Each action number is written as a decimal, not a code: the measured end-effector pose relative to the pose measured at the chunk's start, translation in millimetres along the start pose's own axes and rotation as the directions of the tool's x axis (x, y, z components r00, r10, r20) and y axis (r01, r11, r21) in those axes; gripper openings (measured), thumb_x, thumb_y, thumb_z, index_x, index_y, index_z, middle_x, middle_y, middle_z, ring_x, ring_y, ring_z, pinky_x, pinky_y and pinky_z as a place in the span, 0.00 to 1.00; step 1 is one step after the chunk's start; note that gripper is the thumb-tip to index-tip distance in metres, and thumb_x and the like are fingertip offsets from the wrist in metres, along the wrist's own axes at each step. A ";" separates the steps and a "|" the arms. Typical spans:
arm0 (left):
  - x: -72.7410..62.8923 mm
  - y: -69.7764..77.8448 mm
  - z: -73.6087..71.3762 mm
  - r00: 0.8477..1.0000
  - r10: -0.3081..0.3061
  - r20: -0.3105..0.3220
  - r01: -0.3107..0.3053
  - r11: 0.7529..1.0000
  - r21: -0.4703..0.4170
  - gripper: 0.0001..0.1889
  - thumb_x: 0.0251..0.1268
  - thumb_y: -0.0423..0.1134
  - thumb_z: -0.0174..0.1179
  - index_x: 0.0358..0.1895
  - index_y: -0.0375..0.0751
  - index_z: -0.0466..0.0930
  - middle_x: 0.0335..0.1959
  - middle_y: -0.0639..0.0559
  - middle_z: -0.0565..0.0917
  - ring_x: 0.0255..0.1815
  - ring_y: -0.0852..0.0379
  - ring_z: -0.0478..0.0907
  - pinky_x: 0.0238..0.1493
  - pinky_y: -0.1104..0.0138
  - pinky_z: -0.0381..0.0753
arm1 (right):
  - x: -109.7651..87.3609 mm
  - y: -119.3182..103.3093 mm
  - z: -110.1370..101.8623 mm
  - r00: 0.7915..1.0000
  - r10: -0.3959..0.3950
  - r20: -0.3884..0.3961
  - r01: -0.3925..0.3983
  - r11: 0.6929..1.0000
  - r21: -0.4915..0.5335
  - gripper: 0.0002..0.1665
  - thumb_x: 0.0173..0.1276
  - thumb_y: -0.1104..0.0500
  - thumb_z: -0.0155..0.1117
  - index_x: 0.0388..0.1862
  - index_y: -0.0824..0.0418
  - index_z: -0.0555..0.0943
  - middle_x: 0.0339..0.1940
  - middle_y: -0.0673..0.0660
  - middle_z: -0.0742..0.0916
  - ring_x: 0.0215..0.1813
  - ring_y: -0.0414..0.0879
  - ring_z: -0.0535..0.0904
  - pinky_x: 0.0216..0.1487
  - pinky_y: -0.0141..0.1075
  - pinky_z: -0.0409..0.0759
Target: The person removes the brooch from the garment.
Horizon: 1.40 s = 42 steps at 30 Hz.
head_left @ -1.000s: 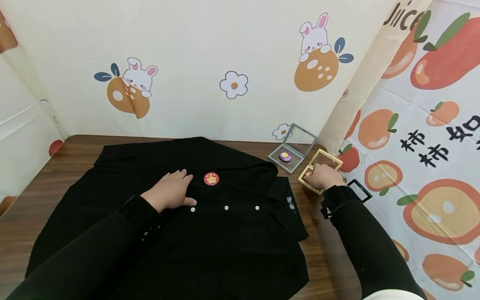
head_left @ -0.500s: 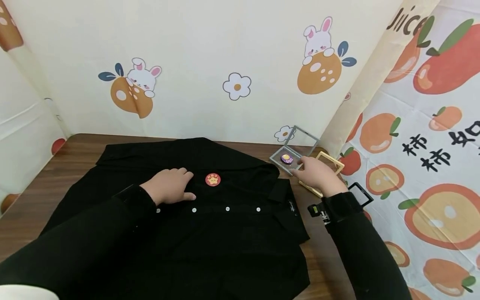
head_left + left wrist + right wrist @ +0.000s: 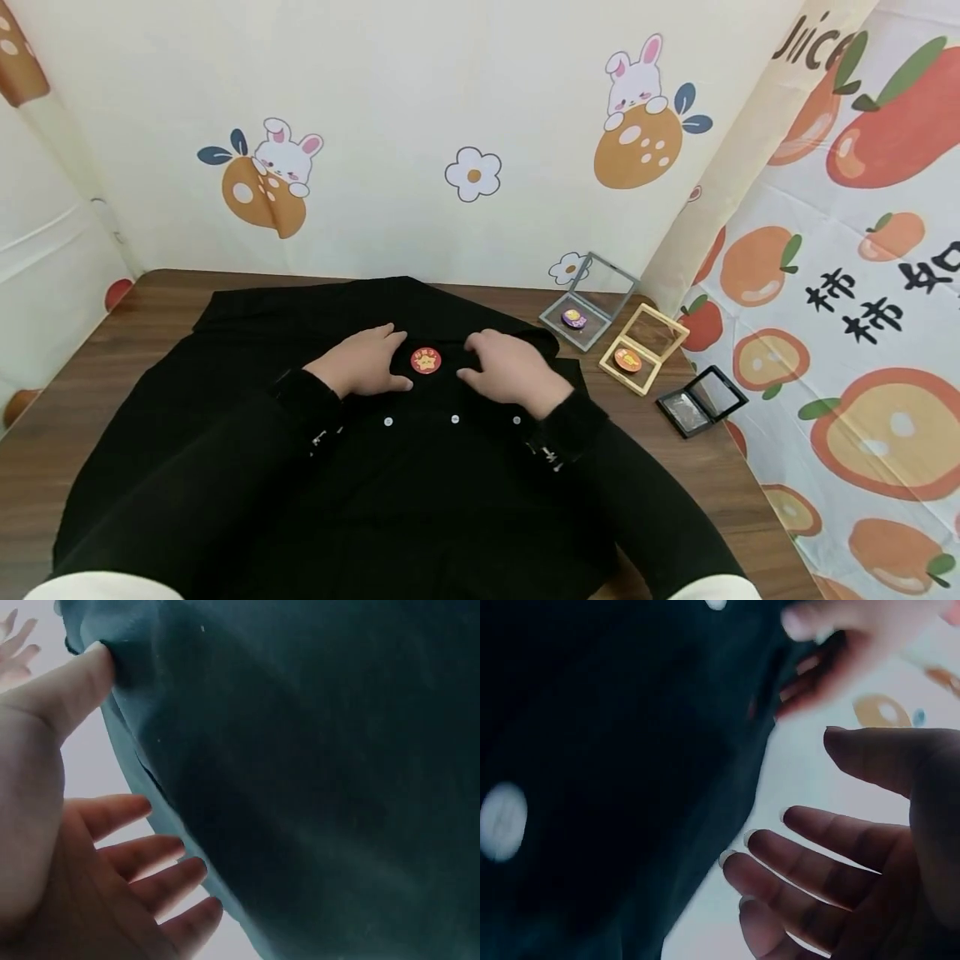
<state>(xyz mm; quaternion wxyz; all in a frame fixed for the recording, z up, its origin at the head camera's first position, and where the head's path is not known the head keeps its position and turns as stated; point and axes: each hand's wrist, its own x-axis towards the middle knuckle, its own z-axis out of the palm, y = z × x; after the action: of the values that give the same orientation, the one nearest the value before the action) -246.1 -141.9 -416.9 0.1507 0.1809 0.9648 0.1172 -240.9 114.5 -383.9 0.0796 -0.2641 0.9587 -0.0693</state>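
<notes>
A black button-up shirt [image 3: 420, 492] lies spread on the wooden table, with a round red badge [image 3: 426, 360] bearing a yellow star-like figure on its upper part. Just left of the badge is my left hand [image 3: 362, 362], fingers loosely spread; its thumb tip meets the dark cloth [image 3: 300, 787] in the left wrist view. On the badge's other side, my right hand [image 3: 513, 371] hovers low over the shirt, fingers apart and holding nothing. White buttons [image 3: 455, 419] run below both hands.
Three open, clear-lidded cases stand right of the shirt: a grey one [image 3: 594, 335] with a purple badge [image 3: 573, 319], a yellow one [image 3: 637, 385] with an orange badge [image 3: 627, 360], and a black one [image 3: 688, 423]. Printed cloth walls [image 3: 375, 225] border the table's back and right.
My right hand has left the yellow case, passed by the grey one and come left over the shirt. My left hand has shifted slightly right toward the red badge.
</notes>
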 end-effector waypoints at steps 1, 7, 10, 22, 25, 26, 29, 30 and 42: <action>0.2 -1.4 1.4 1.000 -0.006 0.001 0.006 1.000 -0.025 0.47 0.68 0.59 0.67 0.79 0.31 0.60 0.80 0.28 0.56 0.80 0.31 0.54 0.77 0.42 0.54 | 4.6 -4.7 3.3 1.000 -0.013 0.015 0.013 1.000 -0.024 0.28 0.76 0.42 0.64 0.65 0.58 0.80 0.57 0.55 0.84 0.52 0.47 0.83 0.54 0.44 0.81; -1.6 -13.2 6.3 0.999 -0.036 -0.007 0.035 0.985 -0.168 0.47 0.69 0.55 0.66 0.81 0.32 0.56 0.81 0.27 0.51 0.81 0.28 0.45 0.77 0.38 0.48 | 27.4 -22.5 11.8 0.996 -0.062 0.066 0.071 0.987 -0.144 0.29 0.75 0.43 0.66 0.68 0.55 0.77 0.59 0.53 0.83 0.55 0.45 0.82 0.56 0.42 0.81; -2.8 -16.6 8.2 1.000 -0.030 0.003 0.030 0.978 -0.207 0.46 0.68 0.53 0.67 0.81 0.35 0.56 0.81 0.28 0.49 0.80 0.26 0.43 0.76 0.36 0.46 | 34.4 -27.1 16.8 0.993 -0.082 0.090 0.096 0.982 -0.164 0.30 0.74 0.43 0.67 0.69 0.55 0.77 0.59 0.53 0.83 0.54 0.44 0.82 0.55 0.41 0.81; 3.4 -14.7 11.7 0.998 -0.014 0.055 0.021 0.991 -0.135 0.47 0.66 0.55 0.70 0.82 0.40 0.58 0.82 0.30 0.48 0.81 0.26 0.40 0.76 0.34 0.42 | 42.5 -36.9 30.9 0.991 -0.091 0.097 0.106 0.981 -0.160 0.31 0.74 0.42 0.66 0.69 0.55 0.77 0.59 0.54 0.82 0.52 0.45 0.83 0.54 0.40 0.82; 4.1 -12.9 8.5 0.997 -0.020 0.076 0.030 0.991 -0.133 0.49 0.65 0.57 0.70 0.82 0.40 0.57 0.83 0.30 0.46 0.81 0.25 0.39 0.76 0.34 0.41 | 45.0 -35.9 32.2 0.993 -0.086 0.080 0.098 0.983 -0.156 0.29 0.75 0.42 0.64 0.68 0.55 0.79 0.56 0.53 0.82 0.50 0.45 0.82 0.52 0.40 0.82; 4.4 -12.6 7.5 0.996 -0.021 0.082 0.032 0.991 -0.133 0.49 0.65 0.57 0.70 0.82 0.40 0.56 0.83 0.30 0.45 0.81 0.26 0.38 0.76 0.34 0.41 | 46.2 -35.4 32.9 0.994 -0.086 0.073 0.096 0.983 -0.155 0.28 0.76 0.42 0.64 0.67 0.55 0.79 0.55 0.53 0.83 0.49 0.45 0.82 0.52 0.40 0.82; 4.3 -11.5 4.9 0.995 -0.021 0.101 0.035 0.990 -0.133 0.50 0.65 0.57 0.70 0.83 0.40 0.55 0.83 0.29 0.44 0.81 0.25 0.37 0.76 0.34 0.40 | 50.1 -33.9 35.6 0.995 -0.077 0.056 0.084 0.986 -0.143 0.27 0.77 0.43 0.62 0.67 0.55 0.79 0.54 0.53 0.83 0.48 0.44 0.82 0.51 0.40 0.82; 4.6 -11.3 4.9 0.994 -0.023 0.108 0.037 0.990 -0.133 0.50 0.65 0.57 0.70 0.83 0.40 0.54 0.83 0.30 0.44 0.81 0.26 0.37 0.76 0.34 0.40 | 51.6 -33.5 36.7 0.996 -0.071 0.055 0.078 0.987 -0.138 0.27 0.77 0.43 0.62 0.67 0.55 0.79 0.55 0.52 0.83 0.48 0.44 0.82 0.50 0.40 0.82; 5.9 -10.7 6.0 0.987 -0.032 0.154 0.051 0.992 -0.118 0.49 0.67 0.57 0.69 0.83 0.41 0.53 0.83 0.30 0.43 0.81 0.27 0.37 0.77 0.36 0.40 | 72.3 -36.7 45.6 0.996 -0.007 0.089 0.020 0.988 -0.151 0.29 0.71 0.49 0.67 0.69 0.54 0.77 0.56 0.52 0.83 0.49 0.43 0.79 0.50 0.40 0.80</action>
<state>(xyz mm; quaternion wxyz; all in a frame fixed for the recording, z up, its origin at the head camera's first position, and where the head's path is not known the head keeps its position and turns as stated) -252.7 -148.3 -426.9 0.2370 0.1597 0.9451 0.1585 -275.4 41.7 -430.5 0.1011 -0.2786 0.9549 0.0152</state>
